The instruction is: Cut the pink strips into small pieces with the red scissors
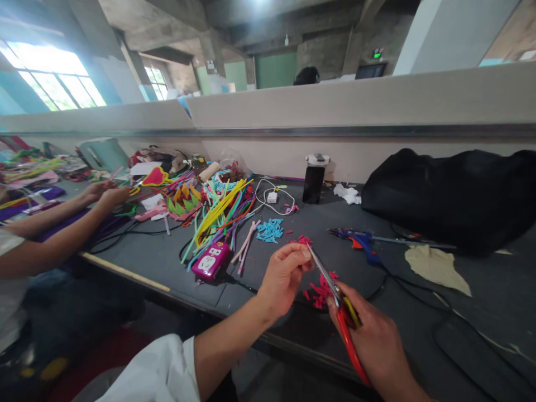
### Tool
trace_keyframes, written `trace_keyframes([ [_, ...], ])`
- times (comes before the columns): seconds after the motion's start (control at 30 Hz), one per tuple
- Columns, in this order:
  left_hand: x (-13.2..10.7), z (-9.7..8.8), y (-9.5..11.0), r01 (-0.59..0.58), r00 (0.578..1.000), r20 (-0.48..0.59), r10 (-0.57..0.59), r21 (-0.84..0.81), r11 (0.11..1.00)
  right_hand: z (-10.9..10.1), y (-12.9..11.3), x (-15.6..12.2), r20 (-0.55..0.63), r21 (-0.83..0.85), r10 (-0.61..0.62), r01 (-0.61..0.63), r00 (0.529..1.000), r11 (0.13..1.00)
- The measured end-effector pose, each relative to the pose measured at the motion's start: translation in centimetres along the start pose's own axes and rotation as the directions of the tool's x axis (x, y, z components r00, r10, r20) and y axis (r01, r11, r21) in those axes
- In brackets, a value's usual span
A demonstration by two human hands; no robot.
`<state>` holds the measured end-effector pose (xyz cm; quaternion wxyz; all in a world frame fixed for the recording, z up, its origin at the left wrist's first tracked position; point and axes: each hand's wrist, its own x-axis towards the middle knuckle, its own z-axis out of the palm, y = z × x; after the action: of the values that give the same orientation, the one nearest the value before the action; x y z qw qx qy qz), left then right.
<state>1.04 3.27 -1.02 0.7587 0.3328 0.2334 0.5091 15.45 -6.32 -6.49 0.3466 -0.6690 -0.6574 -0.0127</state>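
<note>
My right hand is closed around the handles of red-handled scissors, whose blades point up and left. Right at the blade tips, the thumb and fingers of my left hand are pinched together. Whatever they hold is too small to make out. Short red fuzzy pieces lie in a loose pile on the dark table below the scissors, with a few more behind my left fingertips. Farther back sits a small heap of light blue pieces.
A bundle of colourful pipe cleaners and a purple power strip lie to the left. On the right are a blue glue gun, cords, beige cloth and a black bag. A phone stands behind. A co-worker's hands are far left.
</note>
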Motion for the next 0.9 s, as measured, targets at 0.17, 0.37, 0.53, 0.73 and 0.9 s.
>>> trace_keyframes([
  [0.17,-0.07,0.03,0.13,-0.033,0.999,0.013,0.033,0.023,0.999,-0.29,-0.14,0.09,-0.001,0.045,-0.013,0.013,1.0,0.999],
  [0.37,-0.1,0.02,0.13,-0.03,0.999,0.011,0.03,0.031,0.999,-0.31,-0.09,0.06,0.002,0.06,-0.001,0.001,1.0,0.998],
  [0.53,-0.07,0.02,-0.05,-0.03,0.999,0.011,0.03,0.017,0.999,-0.14,-0.08,-0.06,-0.012,0.044,-0.027,0.027,1.0,0.999],
  [0.73,-0.06,0.06,0.03,-0.037,0.999,0.01,0.036,0.029,0.999,-0.31,-0.39,-0.09,0.006,0.06,-0.015,0.014,1.0,0.998],
  [0.9,-0.18,0.12,0.22,-0.021,1.0,0.014,0.021,0.032,0.999,-0.12,-0.21,-0.2,-0.003,0.079,0.002,-0.001,1.0,0.997],
])
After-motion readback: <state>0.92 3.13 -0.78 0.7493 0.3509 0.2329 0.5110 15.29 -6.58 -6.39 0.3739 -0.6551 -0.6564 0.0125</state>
